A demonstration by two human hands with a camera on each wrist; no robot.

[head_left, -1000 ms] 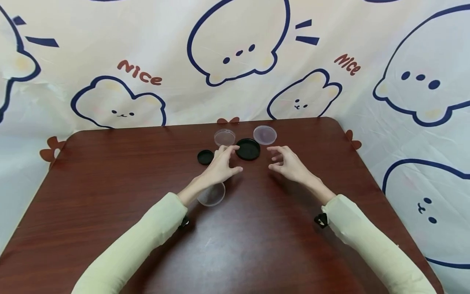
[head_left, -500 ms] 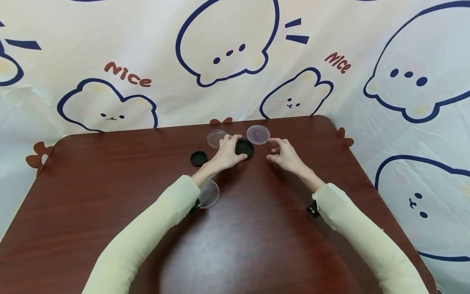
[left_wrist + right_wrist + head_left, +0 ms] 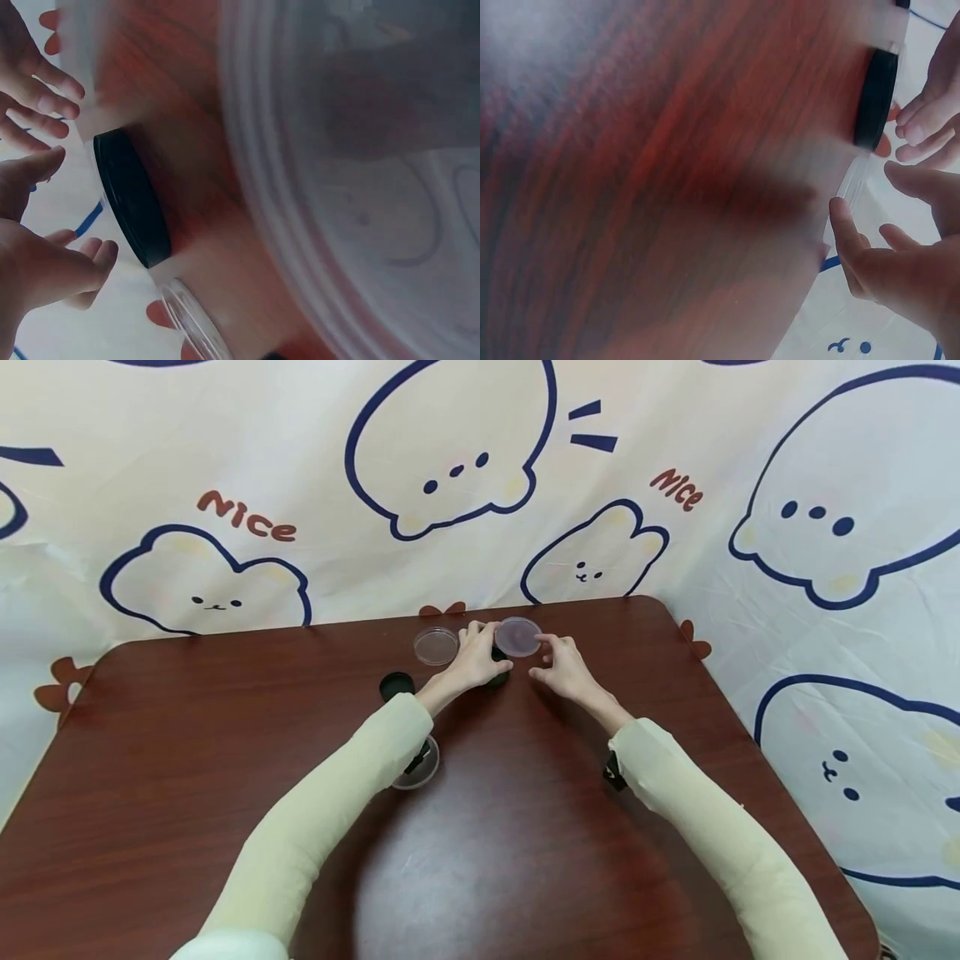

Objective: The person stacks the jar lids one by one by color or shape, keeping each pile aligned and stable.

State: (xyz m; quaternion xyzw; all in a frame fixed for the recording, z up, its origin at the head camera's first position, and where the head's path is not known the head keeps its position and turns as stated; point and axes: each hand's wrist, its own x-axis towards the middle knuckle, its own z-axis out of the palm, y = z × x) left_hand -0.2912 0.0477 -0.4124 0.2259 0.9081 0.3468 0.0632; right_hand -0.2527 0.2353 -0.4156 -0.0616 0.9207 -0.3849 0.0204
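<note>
My left hand (image 3: 474,660) hovers over the large black round dish (image 3: 500,670), with thumb and fingers spread, and partly hides it in the head view. In the left wrist view, a gap shows between its fingers and the black dish (image 3: 133,199). My right hand (image 3: 567,670) is to the right, its index fingertip at the edge of a clear, purple-tinted round dish (image 3: 517,637). The right wrist view has that fingertip close beside the clear rim (image 3: 847,187); contact is hard to tell. Neither hand holds anything.
A clear round dish (image 3: 436,646) lies left of my left hand. A small black dish (image 3: 396,685) sits nearer, and another clear dish (image 3: 417,768) is partly under the left forearm. A patterned cloth (image 3: 360,568) hangs behind the brown table (image 3: 225,735).
My left hand has moved rightward and forward over the large black dish. My right hand has come closer to the purple-tinted dish. The head view has shifted slightly; the dishes look unmoved on the table.
</note>
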